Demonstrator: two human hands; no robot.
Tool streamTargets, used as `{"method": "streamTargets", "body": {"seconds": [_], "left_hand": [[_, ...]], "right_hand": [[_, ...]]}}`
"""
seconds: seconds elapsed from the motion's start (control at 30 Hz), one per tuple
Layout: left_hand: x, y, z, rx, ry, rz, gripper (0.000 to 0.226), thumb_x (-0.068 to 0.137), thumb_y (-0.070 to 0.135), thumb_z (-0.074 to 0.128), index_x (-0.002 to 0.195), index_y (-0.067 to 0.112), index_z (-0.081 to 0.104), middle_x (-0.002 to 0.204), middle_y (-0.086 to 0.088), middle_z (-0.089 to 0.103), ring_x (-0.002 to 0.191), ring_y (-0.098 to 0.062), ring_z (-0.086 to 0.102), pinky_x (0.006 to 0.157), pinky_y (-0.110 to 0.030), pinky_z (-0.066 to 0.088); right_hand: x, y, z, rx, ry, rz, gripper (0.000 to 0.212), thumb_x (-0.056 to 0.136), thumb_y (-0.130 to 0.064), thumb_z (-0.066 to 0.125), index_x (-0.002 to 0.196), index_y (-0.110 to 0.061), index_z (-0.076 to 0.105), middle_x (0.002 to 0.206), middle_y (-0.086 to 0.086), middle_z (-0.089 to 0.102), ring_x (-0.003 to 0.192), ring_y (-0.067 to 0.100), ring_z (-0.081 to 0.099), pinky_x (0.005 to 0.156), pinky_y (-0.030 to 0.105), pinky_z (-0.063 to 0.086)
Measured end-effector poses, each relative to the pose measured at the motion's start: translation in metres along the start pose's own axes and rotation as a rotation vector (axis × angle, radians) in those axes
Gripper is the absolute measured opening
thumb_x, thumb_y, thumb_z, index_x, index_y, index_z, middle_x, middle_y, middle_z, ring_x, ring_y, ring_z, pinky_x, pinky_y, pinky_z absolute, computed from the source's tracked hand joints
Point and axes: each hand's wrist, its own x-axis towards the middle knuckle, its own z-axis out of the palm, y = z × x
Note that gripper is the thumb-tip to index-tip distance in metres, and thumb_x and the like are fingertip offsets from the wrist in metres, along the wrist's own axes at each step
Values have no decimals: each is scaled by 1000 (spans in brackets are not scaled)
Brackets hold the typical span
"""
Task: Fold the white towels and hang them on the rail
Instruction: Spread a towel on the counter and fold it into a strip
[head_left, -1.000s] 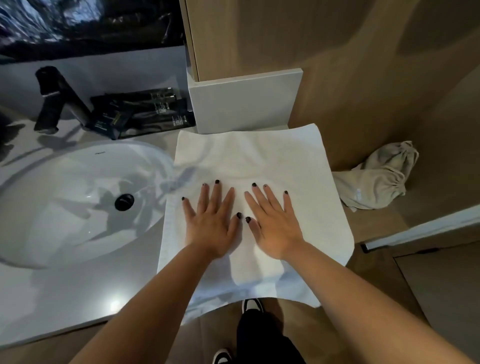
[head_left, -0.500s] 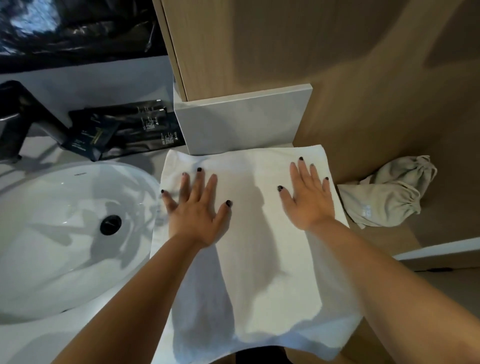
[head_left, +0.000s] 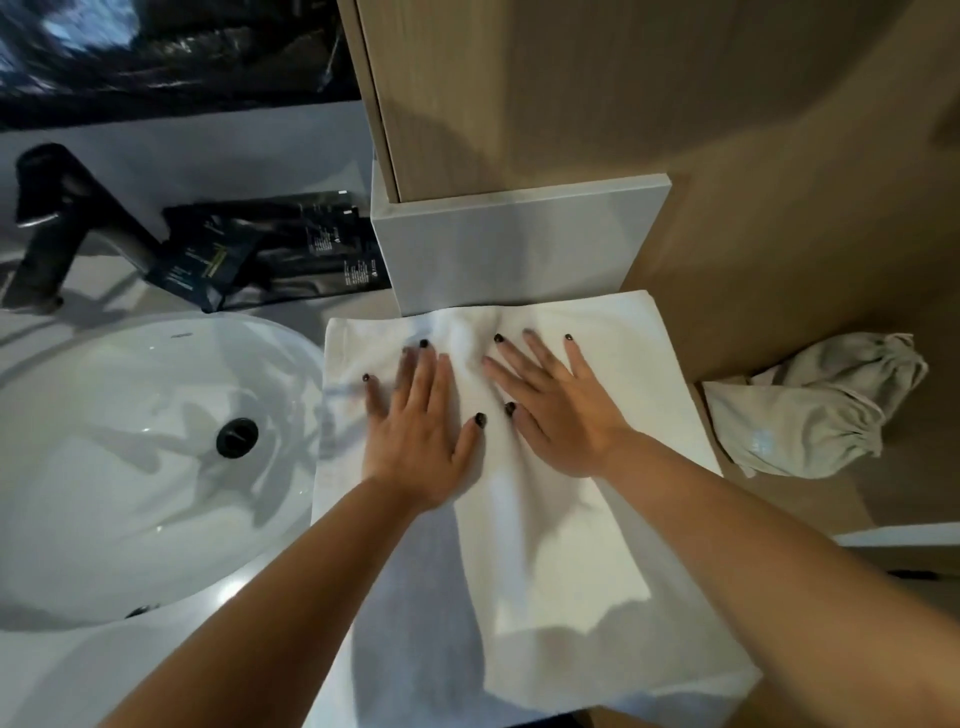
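A white towel lies spread flat on the counter to the right of the sink, its near edge hanging over the counter's front. My left hand presses flat on its far left part, fingers straight and spread. My right hand lies flat beside it, fingers spread toward the towel's far edge. The two thumbs almost touch, and a small ridge of cloth rises between the hands. No rail is in view.
A white oval sink with a black drain sits to the left, a black tap behind it. Black sachets lie by the wall. A grey-white block stands behind the towel. A beige drawstring bag lies at right.
Half a second ago my hands were wide apart near the towel's far corners; both have slid inward and now lie close together at its far middle.
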Motion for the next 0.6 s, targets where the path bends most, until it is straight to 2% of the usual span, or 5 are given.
{"method": "streamTargets", "body": {"seconds": [0.1, 0.23, 0.47, 0.6], "left_hand": [[13, -9, 3, -19, 33, 0, 86, 88, 70, 9, 158, 22, -3, 166, 0, -11, 151, -20, -17, 118, -53, -13], [20, -26, 5, -57, 57, -152, 84, 84, 80, 15, 155, 39, -1, 167, 4, -5, 152, -23, -14, 117, -59, -9], [22, -29, 7, -40, 73, -154, 82, 85, 80, 16, 154, 38, 2, 167, 4, -2, 152, -24, -11, 116, -62, -7], [22, -29, 5, -33, 53, -149, 82, 86, 77, 16, 156, 37, 2, 167, 2, -4, 152, -25, -12, 116, -61, -9]], "right_hand": [[9, 6, -1, 10, 11, -46, 63, 95, -40, 8, 157, -29, 1, 165, -7, -3, 152, 20, -6, 120, 52, 3], [12, 14, 1, 141, 51, 96, 65, 98, -50, 19, 157, -25, 8, 165, -5, 1, 152, 15, -7, 122, 47, -3], [1, -4, -1, 215, 36, 330, 68, 100, -48, 22, 157, -16, 4, 165, 2, -5, 151, 21, -9, 121, 49, -5], [-56, -40, 8, 274, 114, 207, 65, 99, -45, 17, 155, -12, 20, 164, 3, 12, 152, 21, 5, 122, 48, 8]]}}
